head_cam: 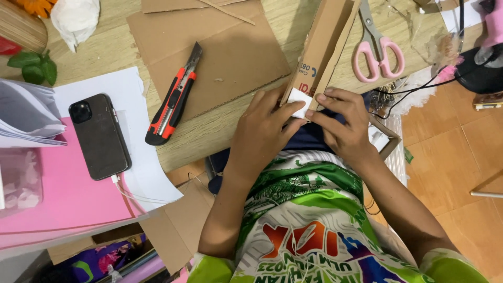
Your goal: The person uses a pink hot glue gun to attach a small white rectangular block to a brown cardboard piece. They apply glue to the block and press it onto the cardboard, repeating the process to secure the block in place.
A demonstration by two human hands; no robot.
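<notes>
Your left hand and right hand meet just right of the centre of the frame, at the lower end of a long, narrow cardboard strip that runs up and to the right toward the top edge. Between them sits a small white piece, lying against the strip's lower end. Your left thumb and forefinger are pinched on its left side, the other fingers curled close together; your right fingers are pressed together and laid over its right edge, thumb tucked underneath where you cannot see it. Left of the strip, a flat sheet of brown cardboard lies on the wooden table, and an orange and black utility knife rests across that sheet's left edge, blade end pointing up. Further left, a dark phone lies face down on white paper over a pink sheet, with a white cable plugged into its lower end. At the upper right, pink-handled scissors lie on the table just beside the strip, near tangled black wires.
</notes>
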